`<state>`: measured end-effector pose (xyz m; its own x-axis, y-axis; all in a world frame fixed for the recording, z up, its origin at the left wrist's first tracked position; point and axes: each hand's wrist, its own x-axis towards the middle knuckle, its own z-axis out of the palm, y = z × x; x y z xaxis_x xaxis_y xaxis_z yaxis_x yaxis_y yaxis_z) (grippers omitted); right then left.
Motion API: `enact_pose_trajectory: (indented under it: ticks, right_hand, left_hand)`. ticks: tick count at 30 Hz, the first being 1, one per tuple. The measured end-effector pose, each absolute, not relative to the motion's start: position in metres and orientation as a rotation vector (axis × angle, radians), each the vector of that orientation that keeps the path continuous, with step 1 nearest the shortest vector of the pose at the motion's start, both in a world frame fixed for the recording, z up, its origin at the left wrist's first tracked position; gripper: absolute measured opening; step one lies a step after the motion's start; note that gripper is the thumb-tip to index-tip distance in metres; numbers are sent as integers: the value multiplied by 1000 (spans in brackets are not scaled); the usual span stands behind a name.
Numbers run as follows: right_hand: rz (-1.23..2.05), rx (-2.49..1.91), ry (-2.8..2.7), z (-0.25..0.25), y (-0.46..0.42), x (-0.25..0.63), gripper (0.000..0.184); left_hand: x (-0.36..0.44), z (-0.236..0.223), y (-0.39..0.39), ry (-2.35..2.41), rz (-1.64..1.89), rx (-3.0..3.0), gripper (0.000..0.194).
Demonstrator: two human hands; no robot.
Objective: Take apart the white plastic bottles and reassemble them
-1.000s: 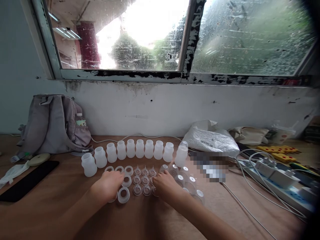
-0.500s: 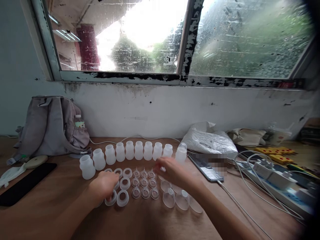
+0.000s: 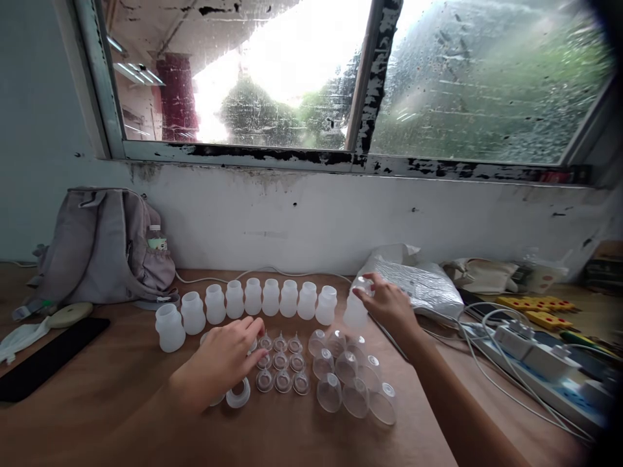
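Observation:
My left hand (image 3: 221, 357) hovers over the screw rings, fingers bent and thumb apart, with nothing visible in its grip. Its fingertips are beside the clear silicone nipples (image 3: 281, 361), which stand in rows. Part of the ring group is hidden under the hand; one white ring (image 3: 238, 393) shows in front. At the right end of the bottle row, my right hand (image 3: 387, 303) has its thumb and fingers closed around the clear top of a frosted baby bottle (image 3: 356, 312). Several frosted open bottles (image 3: 253, 297) stand upright in a curved line. Clear dome caps (image 3: 355, 397) are grouped right of the nipples.
A grey backpack (image 3: 104, 240) and a black flat object (image 3: 51, 360) lie at the left. Behind my right hand are a silver bubble bag (image 3: 433, 285) and a phone, mostly covered by my arm. A power strip (image 3: 540, 353) with chargers and white cables occupies the right.
My right hand has moved right and back, from above the caps to the end bottle's top. My left hand has lifted from the rings and shifted right toward the nipples.

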<state>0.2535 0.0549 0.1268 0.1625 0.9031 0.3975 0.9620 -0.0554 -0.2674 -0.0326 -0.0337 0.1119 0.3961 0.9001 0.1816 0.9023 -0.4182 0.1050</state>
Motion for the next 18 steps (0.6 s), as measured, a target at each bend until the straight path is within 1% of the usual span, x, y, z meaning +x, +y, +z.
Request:
enact_pose_trajectory:
  ticks: [3,5,6,8,10,11,15,18]
  right_hand:
    - [-176,-1787,-1687,152,26,242,39]
    - [-78,-1578,-1690,164,4,231,38]
    - [29,-1461,-1738,168,-7,225,38]
    - [412,-1178,-1933,170,-26,211,35]
    - [691,-969,-2015,168,-39,198,30]
    - [773,-905,-2023,166,-43,192,29]
    - [924,-882,-2036,159,-44,184,29]
    - [1028,-896,-2062,157,-38,186,29]
  left_hand:
    - [-25,116,-40,-1531,-763,-2607,17]
    - [-21,118,-45,-1411,-1009,-2566,27]
    - [-20,119,-48,-1368,-1096,-2536,35]
    - [-19,121,-53,-1361,-1191,-2491,52]
    - [-18,125,-58,-1460,-1206,-2551,62]
    - [-18,128,-61,-1521,-1179,-2642,60]
    - [-14,139,-69,-1633,-950,-3038,33]
    - [-11,146,-72,-1747,-905,-3071,28]
